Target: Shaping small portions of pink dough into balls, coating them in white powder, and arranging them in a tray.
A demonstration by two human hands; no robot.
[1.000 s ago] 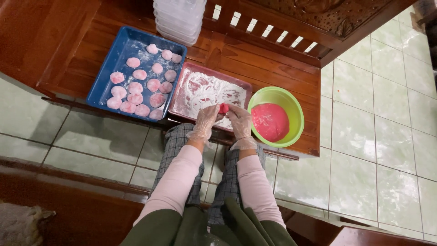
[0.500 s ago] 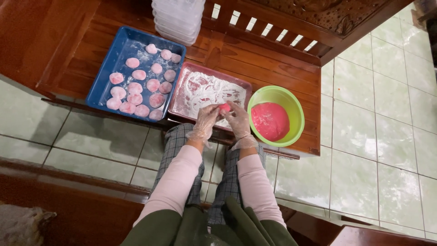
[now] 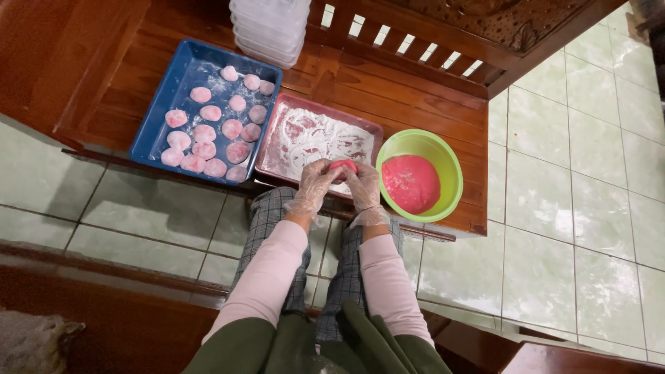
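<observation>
Both hands wear thin clear plastic gloves. My left hand (image 3: 313, 185) and my right hand (image 3: 364, 188) together pinch a small lump of pink dough (image 3: 342, 166) over the near edge of a red tray (image 3: 273, 142) dusted with white flour. To the right stands a green bowl (image 3: 449, 166) holding a mass of pink dough (image 3: 411, 183). To the left, a blue tray (image 3: 156, 118) holds several round, floured pink dough balls (image 3: 205, 133).
The trays and bowl rest on a low dark wooden table (image 3: 415, 97) with a slatted rail behind. A stack of clear plastic containers (image 3: 269, 28) stands at the back. Green floor tiles (image 3: 568, 208) lie around, and my checked-trousered knees sit under the table edge.
The hands have stayed over the red tray's near edge, working the pink lump between the fingers; the trays and bowl have not moved.
</observation>
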